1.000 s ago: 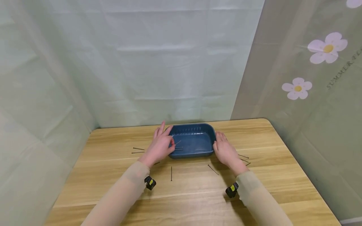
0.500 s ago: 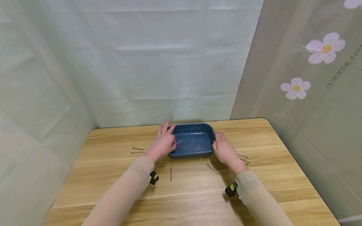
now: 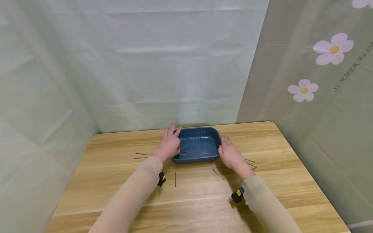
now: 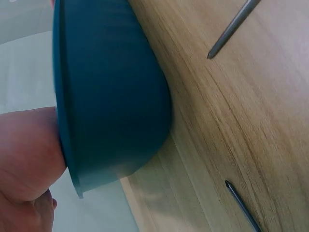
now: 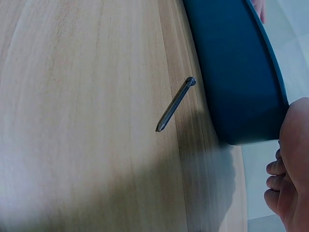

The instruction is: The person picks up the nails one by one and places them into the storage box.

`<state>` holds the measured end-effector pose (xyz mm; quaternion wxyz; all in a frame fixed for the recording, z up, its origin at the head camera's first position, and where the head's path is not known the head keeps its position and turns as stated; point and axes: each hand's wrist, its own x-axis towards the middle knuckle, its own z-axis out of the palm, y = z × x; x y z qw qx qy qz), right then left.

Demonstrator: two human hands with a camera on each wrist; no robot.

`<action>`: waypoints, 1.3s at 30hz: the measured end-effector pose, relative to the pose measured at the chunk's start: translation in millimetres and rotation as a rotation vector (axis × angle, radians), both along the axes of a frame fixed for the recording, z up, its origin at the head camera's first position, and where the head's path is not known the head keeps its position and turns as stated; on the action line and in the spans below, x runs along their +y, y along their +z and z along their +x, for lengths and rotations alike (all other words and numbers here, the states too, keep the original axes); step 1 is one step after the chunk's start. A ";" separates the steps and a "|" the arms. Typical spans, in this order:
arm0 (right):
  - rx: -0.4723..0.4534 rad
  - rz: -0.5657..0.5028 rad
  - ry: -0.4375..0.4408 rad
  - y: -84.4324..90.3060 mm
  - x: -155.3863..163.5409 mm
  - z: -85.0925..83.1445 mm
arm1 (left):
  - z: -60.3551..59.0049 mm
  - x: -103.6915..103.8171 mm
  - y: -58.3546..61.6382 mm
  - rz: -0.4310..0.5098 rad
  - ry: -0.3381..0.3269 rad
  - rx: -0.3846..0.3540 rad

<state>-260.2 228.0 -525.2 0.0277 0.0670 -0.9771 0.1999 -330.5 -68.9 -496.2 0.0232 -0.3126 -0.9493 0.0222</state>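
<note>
One slanted nail (image 3: pixel 183 148), left end of the tray (image 3: pixel 201 160)

My left hand (image 3: pixel 168 145) is by far the nearer to it: thumb and forefinger come together below the rim, the other fingers spread and pointing away from me. The slanted nail seems to run out of that pinch, aimed rightward and away; the fingertips are hidden, so I judge it held rather than see the grip. Just my side of it, two nails (image 3: pixel 183 152) lie side by side on the tray floor, along the tray's long axis, left to right. So the held one sits at an angle to theirs.

My right hand (image 3: pixel 231 157) is at the opposite end, fingers straight and together, laid against the tray's outer wall, with hold of no nail. On the table (image 3: pixel 192 200), one nail (image 3: pixel 175 179) points away from me, another (image 3: pixel 218 174) lies aslant, and a pair (image 3: pixel 141 153) rests left of my left wrist.
</note>
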 end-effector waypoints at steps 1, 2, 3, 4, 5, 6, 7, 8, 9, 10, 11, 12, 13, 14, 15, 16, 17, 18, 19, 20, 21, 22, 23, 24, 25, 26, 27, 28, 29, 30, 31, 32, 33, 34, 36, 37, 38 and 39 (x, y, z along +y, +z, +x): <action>0.003 -0.001 0.001 0.2 0.0 0.1 | -0.4 0.4 -0.1 -0.005 0.003 -0.003; 0.004 -0.002 0.000 0.4 -0.1 0.2 | -0.9 0.9 -0.1 -0.011 0.007 -0.005; 0.006 -0.004 0.002 0.6 -0.1 0.3 | -1.2 1.5 -0.1 -0.019 0.009 -0.006; 0.009 -0.003 0.003 0.4 -0.1 0.3 | -1.7 2.0 -0.3 -0.028 0.010 -0.005; 0.009 -0.004 0.004 0.4 0.1 0.3 | -2.2 2.5 -0.5 -0.037 0.011 -0.005; 0.011 -0.005 0.005 0.3 0.0 0.1 | -2.5 3.0 -0.7 -0.048 0.012 -0.002; 0.012 -0.005 0.006 0.5 -0.2 0.1 | -2.8 3.8 -0.8 -0.066 0.013 0.001; 0.010 -0.006 0.006 0.9 -0.4 0.3 | -2.9 4.8 -0.3 -0.084 0.010 0.009; 0.012 -0.007 0.008 0.9 -0.5 0.2 | -2.9 5.8 -0.1 -0.104 0.004 0.016; 0.012 -0.007 0.008 0.9 -0.6 0.1 | -3.3 6.5 -0.4 -0.119 -0.005 0.024; 0.010 -0.009 0.008 1.1 -0.9 0.2 | -3.3 7.4 -0.5 -0.139 -0.015 0.039; 0.011 -0.010 0.008 1.0 -1.0 0.0 | -3.4 8.3 -0.4 -0.158 -0.026 0.053; 0.011 -0.010 0.008 1.0 -1.1 0.1 | -3.5 9.2 -0.3 -0.174 -0.038 0.066; 0.011 -0.010 0.008 0.8 -1.2 -0.1 | -3.5 9.7 -0.4 -0.185 -0.047 0.076; 0.014 -0.008 0.008 -0.1 -1.3 -0.6 | -3.7 9.8 -0.9 -0.195 -0.053 0.086; 0.014 -0.008 0.010 -0.5 -1.4 -0.8 | -3.8 10.0 -1.4 -0.203 -0.056 0.094; 0.014 -0.008 0.012 -0.8 -1.5 -1.0 | -3.6 10.3 -1.4 -0.213 -0.056 0.097; 0.017 -0.007 0.015 -1.1 -1.5 -1.1 | -3.6 10.4 -1.6 -0.217 -0.054 0.097; 0.015 -0.006 0.014 -1.3 -1.6 -1.1 | -3.6 10.3 -2.1 -0.222 -0.053 0.098; 0.013 -0.005 0.014 -1.6 -1.5 -1.0 | -3.6 10.3 -2.6 -0.226 -0.052 0.097; 0.013 -0.005 0.014 -1.9 -1.4 -1.0 | -3.6 10.5 -2.9 -0.232 -0.052 0.097; 0.011 -0.006 0.015 -1.7 -1.2 -0.6 | -3.6 10.8 -3.2 -0.234 -0.051 0.096; 0.011 -0.007 0.014 -1.4 -1.1 -0.2 | -3.5 11.1 -3.2 -0.237 -0.051 0.096; 0.007 -0.009 0.012 -1.2 -0.9 -0.1 | -3.5 11.5 -3.1 -0.238 -0.052 0.100; 0.003 -0.012 0.011 -0.9 -0.5 0.2 | -3.7 11.9 -3.1 -0.237 -0.053 0.101; 0.005 -0.012 0.012 -0.6 -0.2 0.2 | -3.7 12.4 -2.9 -0.235 -0.054 0.101; 0.004 -0.013 0.012 -0.1 0.0 0.2 | -3.8 12.7 -2.5 -0.234 -0.054 0.102; 0.001 -0.015 0.013 0.3 0.3 0.4 | -3.7 13.1 -2.3 -0.233 -0.054 0.102; 0.000 -0.014 0.014 0.5 0.5 0.4 | -3.8 13.4 -2.0 -0.233 -0.054 0.103; -0.003 -0.013 0.014 0.6 0.8 0.2 | -3.9 13.7 -1.8 -0.232 -0.054 0.102; -0.001 -0.010 0.015 0.6 1.0 0.1 | -3.9 13.9 -1.6 -0.233 -0.053 0.099; 0.002 -0.007 0.017 0.6 1.3 -0.1 | -3.8 14.1 -1.1 -0.234 -0.051 0.096; 0.003 -0.005 0.018 0.4 1.5 -0.2 | -3.7 14.3 -0.8 -0.236 -0.050 0.093; 0.004 -0.002 0.019 0.0 1.6 -0.4 | -3.7 14.5 -0.5 -0.237 -0.048 0.090; 0.010 0.003 0.018 -0.4 1.6 -0.7 | -3.7 14.6 -0.2 -0.238 -0.046 0.090; 0.012 0.003 0.018 -0.7 1.6 -0.8 | -3.8 14.6 -0.2 -0.237 -0.046 0.092; 0.015 0.006 0.019 -0.7 1.6 -0.8 | -3.8 14.5 -0.2 -0.237 -0.046 0.094; 0.013 0.007 0.019 -0.9 1.5 -0.8 | -3.9 14.4 -0.4 -0.233 -0.047 0.096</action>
